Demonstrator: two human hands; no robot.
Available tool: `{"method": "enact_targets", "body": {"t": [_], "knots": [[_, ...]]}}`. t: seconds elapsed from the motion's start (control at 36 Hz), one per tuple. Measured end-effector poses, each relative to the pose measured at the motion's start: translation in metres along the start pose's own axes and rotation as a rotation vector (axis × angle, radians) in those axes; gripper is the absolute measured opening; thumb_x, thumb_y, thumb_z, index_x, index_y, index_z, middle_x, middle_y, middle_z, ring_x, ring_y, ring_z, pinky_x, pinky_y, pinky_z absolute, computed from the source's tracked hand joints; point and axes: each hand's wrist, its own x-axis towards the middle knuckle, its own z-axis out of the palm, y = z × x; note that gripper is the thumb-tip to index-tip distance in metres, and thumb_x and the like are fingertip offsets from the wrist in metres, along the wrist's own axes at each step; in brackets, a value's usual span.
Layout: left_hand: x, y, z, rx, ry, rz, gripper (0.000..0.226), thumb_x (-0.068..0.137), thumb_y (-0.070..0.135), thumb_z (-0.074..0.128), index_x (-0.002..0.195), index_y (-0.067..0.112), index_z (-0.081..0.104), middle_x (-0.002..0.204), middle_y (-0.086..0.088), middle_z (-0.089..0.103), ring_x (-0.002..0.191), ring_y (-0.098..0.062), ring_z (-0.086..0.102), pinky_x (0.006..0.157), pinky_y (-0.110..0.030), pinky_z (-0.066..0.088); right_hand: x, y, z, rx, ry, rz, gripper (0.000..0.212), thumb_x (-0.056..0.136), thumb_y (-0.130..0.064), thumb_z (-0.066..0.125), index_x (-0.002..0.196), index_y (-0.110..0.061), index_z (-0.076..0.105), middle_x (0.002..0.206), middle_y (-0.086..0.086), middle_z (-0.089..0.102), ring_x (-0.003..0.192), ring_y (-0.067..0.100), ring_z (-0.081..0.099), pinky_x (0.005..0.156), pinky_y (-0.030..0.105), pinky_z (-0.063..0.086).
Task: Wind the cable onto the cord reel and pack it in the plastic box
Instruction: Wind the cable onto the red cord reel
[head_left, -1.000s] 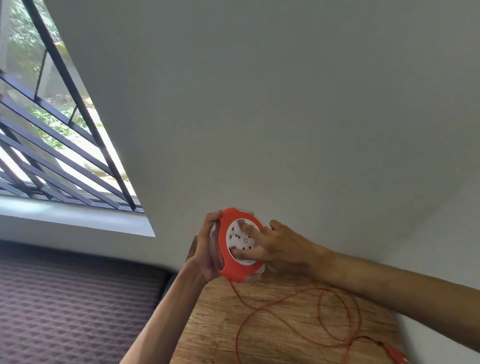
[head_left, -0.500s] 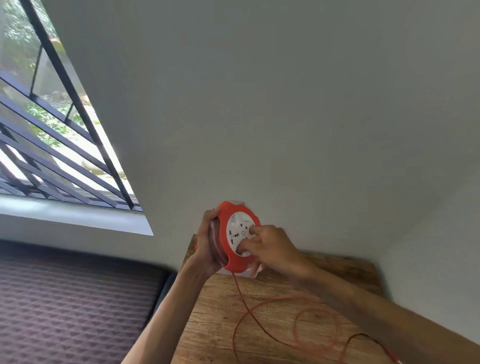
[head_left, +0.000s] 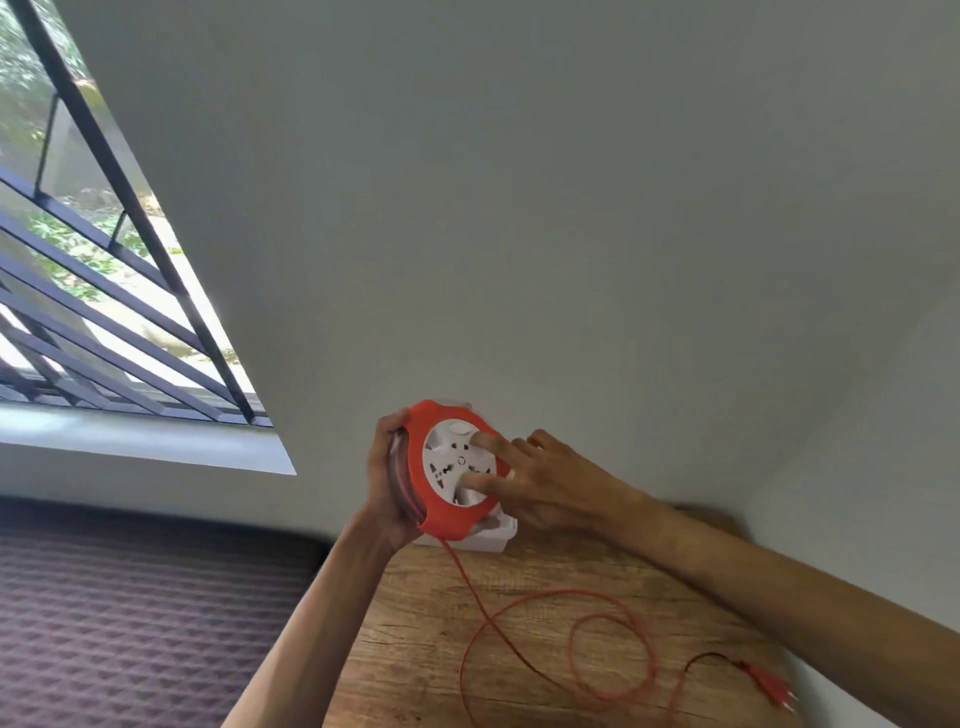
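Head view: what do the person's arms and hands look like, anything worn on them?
Both forearms are bare as far as the frame shows. The left hand and right hand carry no gloves, rings, watch or bracelets. No sleeve cuff comes into view.

Matt orange-and-white plastic cord reel (head_left: 452, 467), thin orange rubbery cable (head_left: 608, 654), rough-grained wooden table (head_left: 415, 649).

Daylight from window (head_left: 104, 291), wide-angle warped edges

Cord reel (head_left: 436, 512): orange-red housing, white socket face. Cable (head_left: 524, 667): orange-red, with a black section near the red plug (head_left: 769, 682). Bench (head_left: 421, 629): brown wood grain. Mattress (head_left: 130, 623): dark maroon quilted diamond pattern. Wall (head_left: 519, 208): pale grey.
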Motion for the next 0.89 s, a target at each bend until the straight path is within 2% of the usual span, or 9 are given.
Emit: {"method": "enact_targets", "body": {"t": [0.08,0.22,0.31,0.5,0.58,0.67,0.78,0.83,0.89], "knots": [[0.001,0.002,0.0,0.059,0.017,-0.012,0.093,0.098,0.069,0.044,0.164,0.004,0.046,0.149,-0.03,0.055,0.127,-0.049,0.058,0.103,-0.056,0.054,0.005,0.002,-0.001,0.007,0.088,-0.043,0.039,0.105,-0.039,0.061,0.142,-0.034,0.049,0.149,0.024,0.048,0.1,0.029,0.062,0.074,0.039,0.055],[0.0,-0.001,0.004,0.093,0.002,-0.045,0.09,0.091,0.071,0.06,0.154,0.006,0.062,0.137,-0.027,0.068,0.115,-0.041,0.071,0.094,-0.054,0.061,0.015,0.005,-0.007,0.034,0.096,-0.064,0.041,0.11,-0.053,0.042,0.143,-0.032,0.053,0.153,0.019,0.043,0.106,0.024,0.057,0.07,0.037,0.056],[0.0,-0.006,0.004,0.036,0.01,-0.056,0.092,0.086,0.072,0.07,0.15,0.006,0.066,0.134,-0.025,0.072,0.113,-0.039,0.074,0.094,-0.052,0.063,0.02,0.007,-0.009,-0.028,0.092,-0.029,0.049,0.109,-0.06,0.04,0.145,-0.029,0.052,0.139,0.015,0.054,0.094,0.026,0.065,0.069,0.037,0.052],[0.002,-0.006,-0.001,0.004,0.014,-0.037,0.08,0.094,0.073,0.058,0.139,0.009,0.074,0.127,-0.022,0.077,0.108,-0.037,0.078,0.087,-0.05,0.066,0.016,-0.006,-0.001,0.104,0.184,0.139,0.062,0.097,-0.052,0.071,0.146,-0.017,0.061,0.137,0.021,0.062,0.08,0.03,0.072,0.066,0.037,0.063],[0.004,-0.009,0.002,0.04,0.03,-0.041,0.076,0.091,0.071,0.063,0.132,0.009,0.078,0.121,-0.022,0.078,0.105,-0.037,0.079,0.084,-0.048,0.066,0.016,-0.005,-0.001,0.186,0.183,0.13,0.073,0.09,-0.053,0.077,0.15,-0.019,0.055,0.151,0.017,0.048,0.084,0.026,0.069,0.069,0.036,0.062],[0.005,-0.013,0.002,0.064,0.074,-0.024,0.074,0.097,0.071,0.054,0.129,0.009,0.079,0.119,-0.022,0.077,0.102,-0.036,0.077,0.082,-0.048,0.066,0.016,-0.004,-0.004,0.141,0.161,0.176,0.074,0.087,-0.056,0.078,0.149,-0.021,0.058,0.144,0.017,0.054,0.095,0.028,0.071,0.073,0.039,0.064],[0.008,-0.013,0.006,0.146,0.098,0.024,0.085,0.086,0.071,0.069,0.14,0.006,0.071,0.124,-0.023,0.075,0.104,-0.036,0.076,0.084,-0.048,0.066,0.021,-0.017,-0.002,0.14,0.257,0.389,0.065,0.082,-0.067,0.074,0.126,-0.019,0.073,0.107,0.008,0.074,0.082,0.024,0.074,0.066,0.036,0.059],[0.012,-0.012,0.01,0.159,0.056,0.063,0.095,0.086,0.068,0.071,0.153,0.002,0.057,0.134,-0.026,0.069,0.114,-0.039,0.072,0.094,-0.051,0.063,0.031,-0.022,-0.001,0.239,0.288,0.702,0.064,0.083,-0.081,0.058,0.096,-0.021,0.077,0.079,-0.005,0.075,0.063,0.013,0.069,0.059,0.025,0.05],[0.016,-0.011,0.015,0.166,0.049,0.107,0.097,0.089,0.066,0.069,0.158,0.0,0.048,0.138,-0.027,0.064,0.119,-0.041,0.068,0.099,-0.052,0.061,0.041,-0.02,-0.003,0.572,0.188,1.1,0.068,0.088,-0.082,0.044,0.07,-0.021,0.07,0.061,-0.008,0.069,0.052,0.007,0.063,0.057,0.024,0.045]]}}
